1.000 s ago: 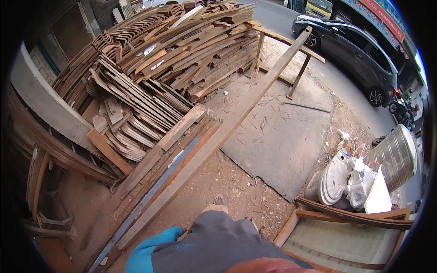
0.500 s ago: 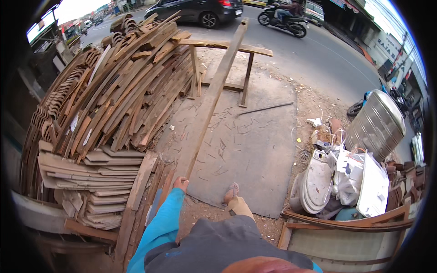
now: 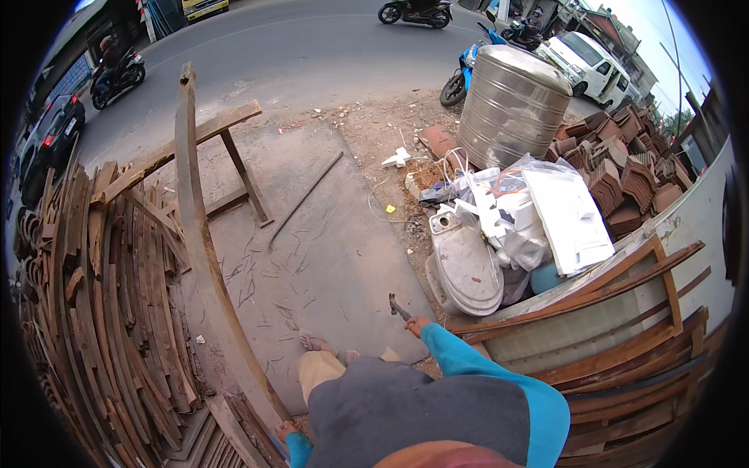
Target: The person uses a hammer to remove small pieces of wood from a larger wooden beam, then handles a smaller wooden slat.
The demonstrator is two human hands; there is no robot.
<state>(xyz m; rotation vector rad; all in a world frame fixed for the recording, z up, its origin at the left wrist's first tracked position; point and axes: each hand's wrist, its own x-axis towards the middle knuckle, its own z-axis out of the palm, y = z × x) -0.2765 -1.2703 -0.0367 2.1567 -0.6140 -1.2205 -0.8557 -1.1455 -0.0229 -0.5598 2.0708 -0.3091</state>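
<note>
My left hand (image 3: 286,429) is closed around the near end of a long wooden beam (image 3: 204,257). The beam's far part rests across a wooden trestle (image 3: 226,121), and its tip juts past it. Out to the right, my right hand (image 3: 417,324) grips a small hammer (image 3: 399,309) with its head pointing away from me. Under the beam lies a flat grey sheet (image 3: 343,257), strewn with thin dark slivers, possibly nails. A dark ribbed metal rod (image 3: 306,200) lies on it, beyond my feet.
Stacked old timber (image 3: 117,312) fills the left side. On the right stand a toilet bowl (image 3: 468,265), white panels and plastic (image 3: 573,222), a metal water tank (image 3: 515,101), roof tiles (image 3: 616,164) and wooden frames (image 3: 608,300). Motorcycles and cars are on the road (image 3: 312,54) ahead.
My view has turned right, so the beam and trestle sit further left. My right hand with the hammer has come into view. My left hand still holds the beam's end.
</note>
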